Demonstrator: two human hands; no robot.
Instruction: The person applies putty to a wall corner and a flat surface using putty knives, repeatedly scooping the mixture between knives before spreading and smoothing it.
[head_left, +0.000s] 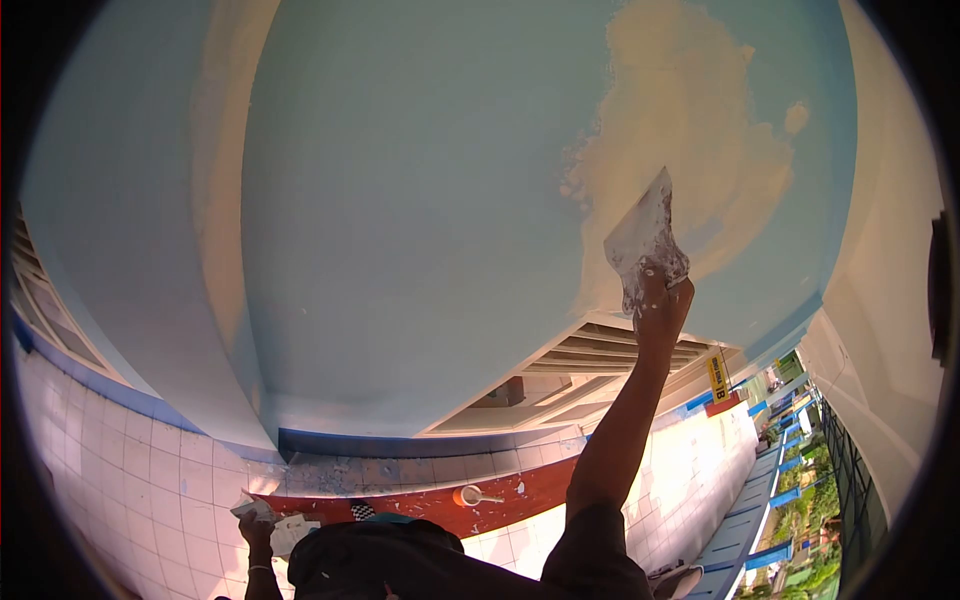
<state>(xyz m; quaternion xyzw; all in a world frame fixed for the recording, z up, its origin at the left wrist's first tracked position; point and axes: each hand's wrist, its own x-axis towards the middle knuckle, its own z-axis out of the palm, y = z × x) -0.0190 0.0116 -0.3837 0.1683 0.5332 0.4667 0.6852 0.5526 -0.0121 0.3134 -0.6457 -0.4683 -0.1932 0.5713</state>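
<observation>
My right hand [660, 292], raised on an outstretched arm, grips a wide putty knife [640, 225] smeared with white filler. The blade lies at a cream filler patch [680, 120] on the blue-green wall [420, 200]. Low at the left, my left hand [257, 530] is closed on a second whitish scraper or plate [252, 507], whose exact shape is hard to make out. White smears cover the fingers of my right hand.
Below stands a red plank [420, 510] with a white tub [467, 495] and a tool on it. A louvred window [590, 350] is set in the wall. Tiled floor [150, 470] runs beneath. A yellow sign [717, 378] hangs at the right.
</observation>
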